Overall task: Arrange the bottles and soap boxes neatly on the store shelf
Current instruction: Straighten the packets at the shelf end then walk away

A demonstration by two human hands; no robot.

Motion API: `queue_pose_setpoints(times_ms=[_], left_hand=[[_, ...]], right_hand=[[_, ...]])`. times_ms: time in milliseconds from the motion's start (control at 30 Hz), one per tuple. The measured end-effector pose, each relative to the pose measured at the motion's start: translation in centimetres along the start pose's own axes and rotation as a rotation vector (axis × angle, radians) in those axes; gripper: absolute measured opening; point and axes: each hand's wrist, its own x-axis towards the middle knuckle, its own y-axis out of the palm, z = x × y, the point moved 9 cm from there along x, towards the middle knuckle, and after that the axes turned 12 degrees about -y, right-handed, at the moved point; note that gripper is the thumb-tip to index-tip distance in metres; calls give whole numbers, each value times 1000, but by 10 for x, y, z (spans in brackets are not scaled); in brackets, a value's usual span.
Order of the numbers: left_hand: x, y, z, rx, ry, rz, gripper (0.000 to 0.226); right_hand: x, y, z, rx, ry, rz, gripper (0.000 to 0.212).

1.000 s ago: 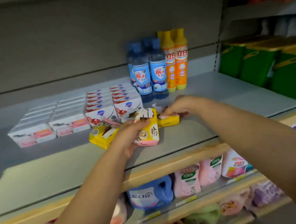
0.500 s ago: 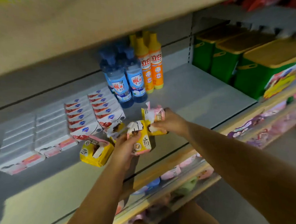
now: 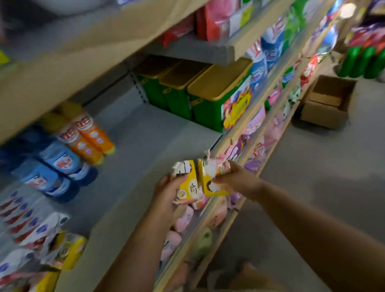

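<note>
Two yellow soap packs with pink and white wrapping are held upright side by side, touching each other, above the front edge of the grey shelf [image 3: 145,135]. The left soap pack [image 3: 187,182] shows a round seal and small dark print on its yellow face. The right soap pack [image 3: 211,178] has a crumpled pink top. Motion blur smears the print on both, so no wording can be read.

The left hand [image 3: 165,197] grips the left pack from its outer side, fingers curled round it; the fingertips are hidden behind the pack. The right hand [image 3: 236,179] grips the right pack, thumb on the front and fingers wrapped behind.

Further back on the shelf stand blue bottles [image 3: 53,168] and orange bottles [image 3: 85,134], heavily blurred, their tops cut off by the shelf above. At lower left lie white soap boxes [image 3: 22,221] and more yellow packs [image 3: 67,250], partly cut off by the frame edge. Green bins [image 3: 206,95] with tan lids sit on the shelf to the right.
</note>
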Motion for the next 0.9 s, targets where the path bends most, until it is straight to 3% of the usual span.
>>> queue_pose_setpoints(times_ms=[133,333,600,767,900], left_hand=[[22,79,15,121,-79,66,18],[50,177,52,285,-209,192,18],[98,286,104,491,-401,332,11],[142,342,123,609,-459,351,35],[197,384,118,703,-434,260,42]], right_hand=[[-22,-85,-19,156,80,-213,22],[-68,-177,-40,166,125,-465,6],[-120,-277,-81,179,259,-793,14],[-128,-333,-110,205,338,-909,16],[-123,-388,-127,174,439,-973,24]])
